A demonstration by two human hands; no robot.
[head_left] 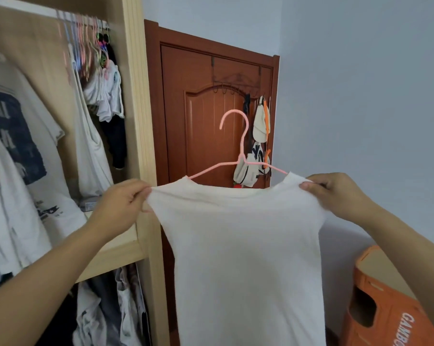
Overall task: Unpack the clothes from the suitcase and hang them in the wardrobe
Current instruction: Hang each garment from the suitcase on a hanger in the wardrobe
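We hold a white shirt (243,245) up in front of us, on a thin pink hanger (238,156). The cloth looks soft and a little fuzzy, plain with no print, and it hangs down long and straight from the shoulders. Our left hand (121,203) pinches the left shoulder of the shirt, with the thumb and the curled fingers closed on a fold of cloth. Our right hand (335,193) grips the right shoulder in the same way, the thumb on top. The hanger is of slim rounded wire or plastic; its two arms go inside the wide neck opening, and its curved hook stands up above the collar, tilted a little to the left.

On our left is the wardrobe (138,136), made of pale wood with a visible grain. On its rail hang many thin hangers (83,28) in pink and lilac, and several white garments, one with a dark blue print (13,136). Below the shelf more crumpled clothes (111,308) are seen.

Behind the shirt is a glossy red-brown door (201,121) with an arched panel. A metal hook rack (235,81) hangs over its top, carrying cream-coloured bags or caps (260,121). At lower right stands an orange plastic crate (385,308) with white letters.
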